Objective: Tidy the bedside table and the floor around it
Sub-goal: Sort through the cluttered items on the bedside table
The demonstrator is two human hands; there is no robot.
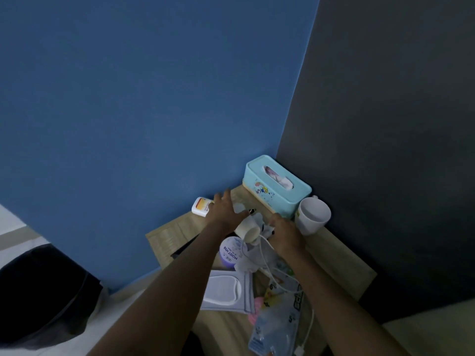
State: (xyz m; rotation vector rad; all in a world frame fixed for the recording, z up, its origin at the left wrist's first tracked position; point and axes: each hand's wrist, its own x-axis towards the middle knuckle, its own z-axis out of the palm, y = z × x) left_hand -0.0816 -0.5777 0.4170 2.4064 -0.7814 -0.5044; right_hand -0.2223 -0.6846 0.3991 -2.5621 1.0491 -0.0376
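Observation:
The wooden bedside table [341, 263] stands in the wall corner, cluttered. My left hand [225, 211] is spread with fingers apart just above a small cream cup [248, 231] that lies on its side; the palm holds nothing I can see. My right hand [285, 233] curls its fingers down onto a crumpled white paper [266, 227] beside that cup. In front of the hands lie a purple jar [230, 253], a wipes pack with a white lid [223, 291], a white cable [282, 286] and plastic wrappers [275, 327].
A teal tissue box [276, 188] sits in the back corner with a white mug [313, 214] beside it. A white tube [201, 205] lies at the table's back left edge. A dark cushion [43, 291] lies at the lower left.

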